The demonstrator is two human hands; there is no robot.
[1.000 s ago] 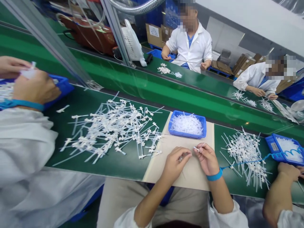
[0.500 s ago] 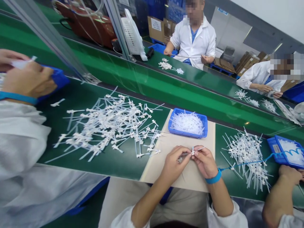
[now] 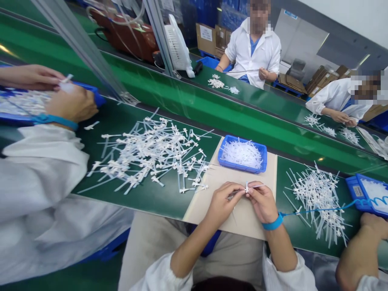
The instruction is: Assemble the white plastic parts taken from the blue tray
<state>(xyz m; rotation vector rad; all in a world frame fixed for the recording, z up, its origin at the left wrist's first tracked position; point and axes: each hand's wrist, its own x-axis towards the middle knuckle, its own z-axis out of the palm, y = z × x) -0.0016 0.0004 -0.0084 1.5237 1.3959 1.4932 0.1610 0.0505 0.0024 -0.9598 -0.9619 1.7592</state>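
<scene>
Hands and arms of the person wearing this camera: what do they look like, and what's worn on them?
Both the left hand and right hand are ungloved. White sleeves stop well short of the wrists. The right wrist wears a blue band with a thin blue cord that coils farther along; the left wrist is bare.

Left hand (image 3: 223, 202) and right hand (image 3: 263, 202), apart a second ago, now brought together, a small white fitting (image 3: 246, 188) between them both

near bench (image 3: 176, 206): three blue trays (image 3: 239, 166), two loose part piles (image 3: 151, 151); beyond: one white fan (image 3: 178, 46)
</scene>
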